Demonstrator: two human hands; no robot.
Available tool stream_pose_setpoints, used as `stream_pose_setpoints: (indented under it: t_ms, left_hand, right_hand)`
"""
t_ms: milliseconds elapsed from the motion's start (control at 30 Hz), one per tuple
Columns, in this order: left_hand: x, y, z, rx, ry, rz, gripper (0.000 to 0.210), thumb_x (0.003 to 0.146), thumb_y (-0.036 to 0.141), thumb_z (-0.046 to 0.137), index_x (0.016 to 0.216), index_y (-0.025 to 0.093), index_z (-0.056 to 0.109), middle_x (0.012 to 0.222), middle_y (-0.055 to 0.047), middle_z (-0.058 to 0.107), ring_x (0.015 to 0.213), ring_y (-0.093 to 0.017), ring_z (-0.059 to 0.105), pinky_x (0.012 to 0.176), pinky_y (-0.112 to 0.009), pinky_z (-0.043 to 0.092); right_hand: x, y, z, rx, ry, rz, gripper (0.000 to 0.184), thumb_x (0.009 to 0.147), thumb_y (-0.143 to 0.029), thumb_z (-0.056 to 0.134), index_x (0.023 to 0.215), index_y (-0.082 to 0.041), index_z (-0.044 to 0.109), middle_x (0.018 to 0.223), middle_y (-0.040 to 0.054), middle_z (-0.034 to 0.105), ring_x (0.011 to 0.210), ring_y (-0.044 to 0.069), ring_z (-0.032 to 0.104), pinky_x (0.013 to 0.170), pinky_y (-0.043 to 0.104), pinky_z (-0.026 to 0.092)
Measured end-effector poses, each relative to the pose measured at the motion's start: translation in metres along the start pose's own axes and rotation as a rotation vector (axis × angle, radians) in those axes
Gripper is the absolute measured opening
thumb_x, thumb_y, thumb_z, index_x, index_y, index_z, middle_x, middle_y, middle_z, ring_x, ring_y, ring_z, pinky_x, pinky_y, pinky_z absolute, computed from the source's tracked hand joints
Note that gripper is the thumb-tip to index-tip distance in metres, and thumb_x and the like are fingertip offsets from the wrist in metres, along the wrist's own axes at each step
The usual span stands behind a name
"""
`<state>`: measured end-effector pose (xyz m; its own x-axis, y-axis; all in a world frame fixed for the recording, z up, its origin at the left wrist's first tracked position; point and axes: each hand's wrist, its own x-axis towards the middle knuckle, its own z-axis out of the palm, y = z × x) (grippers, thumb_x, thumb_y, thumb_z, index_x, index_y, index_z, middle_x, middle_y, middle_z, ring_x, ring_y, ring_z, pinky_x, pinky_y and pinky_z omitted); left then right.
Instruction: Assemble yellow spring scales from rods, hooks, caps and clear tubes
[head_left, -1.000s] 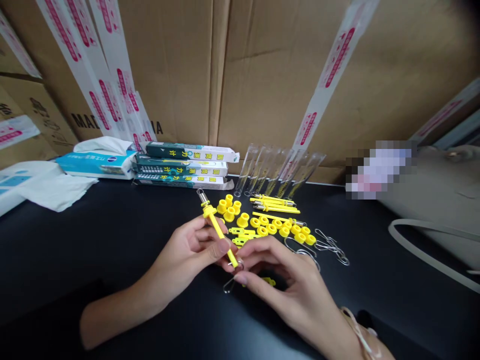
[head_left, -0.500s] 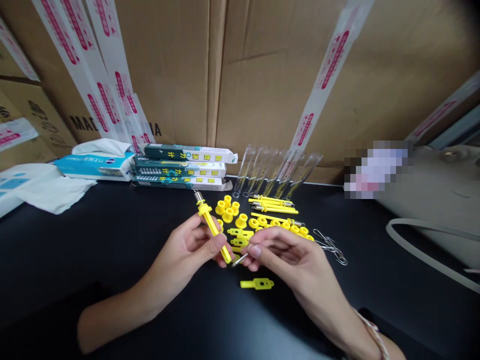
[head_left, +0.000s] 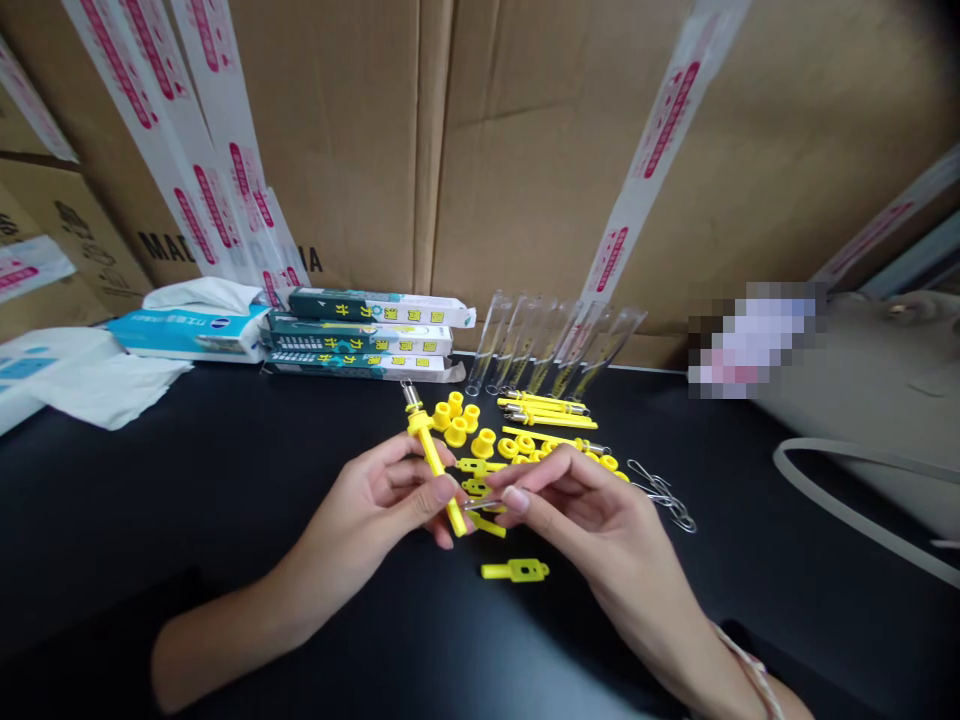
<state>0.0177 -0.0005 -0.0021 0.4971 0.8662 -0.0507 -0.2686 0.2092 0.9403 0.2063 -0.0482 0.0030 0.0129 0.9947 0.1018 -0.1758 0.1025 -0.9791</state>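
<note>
Yellow rod [head_left: 436, 462] gripped in left hand [head_left: 397, 502]; right hand [head_left: 581, 520] pinches metal wire [head_left: 482, 505] beside it.

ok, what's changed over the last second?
The right hand shifted up and rightward in view, fully uncovering the flat yellow piece. The wire hook it pinches went from hanging below the yellow rod to pointing sideways at it. Nothing visibly let go.
Unchanged: left hand gripping the rod, box stack, clear tubes.
</note>
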Motion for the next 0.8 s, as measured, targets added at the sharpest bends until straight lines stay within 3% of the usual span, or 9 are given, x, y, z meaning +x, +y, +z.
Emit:
stream_pose_setpoints:
  t_ms: [100, 167, 300, 433, 567, 800]
  left_hand:
    - [0.000, -0.001, -0.001, -0.027, 0.018, -0.006, 0.037, 0.078, 0.034, 0.084, 0.099, 0.012, 0.063, 0.081, -0.005, 0.073, 0.069, -0.013, 0.067, 0.062, -0.021, 0.056]
    - [0.001, -0.001, -0.003, -0.037, 0.008, -0.015, 0.038, 0.078, 0.034, 0.084, 0.100, 0.012, 0.063, 0.081, -0.005, 0.074, 0.066, -0.012, 0.067, 0.064, -0.021, 0.056]
    - [0.002, -0.001, -0.004, -0.028, -0.024, -0.004, 0.036, 0.079, 0.035, 0.083, 0.099, 0.013, 0.063, 0.078, -0.005, 0.074, 0.064, -0.012, 0.066, 0.061, -0.020, 0.053]
    - [0.002, -0.001, -0.003, 0.004, -0.013, 0.003, 0.034, 0.080, 0.035, 0.081, 0.098, 0.013, 0.063, 0.078, -0.005, 0.074, 0.066, -0.013, 0.065, 0.060, -0.021, 0.051]
    - [-0.001, -0.002, 0.000, 0.044, -0.032, -0.019, 0.034, 0.077, 0.036, 0.083, 0.095, 0.014, 0.063, 0.078, -0.005, 0.074, 0.069, -0.016, 0.068, 0.061, -0.024, 0.053]
    - [-0.001, 0.001, 0.006, 0.034, -0.027, -0.064, 0.042, 0.067, 0.035, 0.090, 0.089, 0.014, 0.062, 0.073, -0.003, 0.074, 0.062, -0.015, 0.068, 0.059, -0.024, 0.054]
  right_hand:
    - [-0.003, 0.000, -0.001, 0.022, -0.045, 0.002, 0.021, 0.084, -0.025, 0.078, 0.075, -0.018, 0.061, 0.100, 0.0063, 0.079, 0.092, 0.016, 0.075, 0.083, 0.024, 0.061]
    - [-0.004, 0.002, -0.002, 0.025, -0.088, 0.013, 0.021, 0.087, -0.025, 0.076, 0.076, -0.019, 0.058, 0.097, 0.0066, 0.079, 0.090, 0.016, 0.075, 0.084, 0.027, 0.061]
    - [-0.007, 0.007, -0.003, -0.061, -0.069, 0.000, 0.021, 0.086, -0.029, 0.075, 0.077, -0.019, 0.058, 0.077, 0.0028, 0.074, 0.066, 0.012, 0.071, 0.063, 0.021, 0.061]
    - [-0.011, 0.007, 0.001, -0.227, -0.067, 0.079, 0.021, 0.085, -0.028, 0.072, 0.085, -0.021, 0.052, 0.066, -0.0048, 0.062, 0.041, 0.006, 0.055, 0.037, 0.014, 0.047]
    - [-0.014, 0.004, 0.008, -0.300, -0.065, 0.156, 0.030, 0.082, -0.023, 0.068, 0.099, -0.026, 0.044, 0.066, -0.0093, 0.060, 0.037, 0.005, 0.050, 0.033, 0.012, 0.039]
    - [-0.015, 0.010, 0.008, -0.444, -0.074, 0.020, 0.031, 0.083, -0.020, 0.062, 0.106, -0.027, 0.041, 0.066, -0.0089, 0.060, 0.042, 0.006, 0.051, 0.039, 0.015, 0.042]
